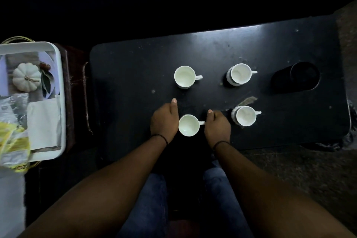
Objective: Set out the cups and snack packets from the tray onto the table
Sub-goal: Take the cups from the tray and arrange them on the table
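Observation:
Several empty white cups stand on the black table (212,48): one at the far left (184,76), one at the far right (240,74), one at the near right (245,115), one at the near left (189,125). My left hand (164,120) cups the left side of the near left cup. Its handle is pinched by my right hand (217,124). The white tray (58,75) at the left holds yellow and clear snack packets (13,139) and a white napkin (44,123).
The tray has a printed pumpkin picture (27,77) on its floor and rests on a dark wooden stand (77,92). A round recessed cup holder (301,76) is sunk into the table's right part. My knees in blue jeans sit below the table's near edge.

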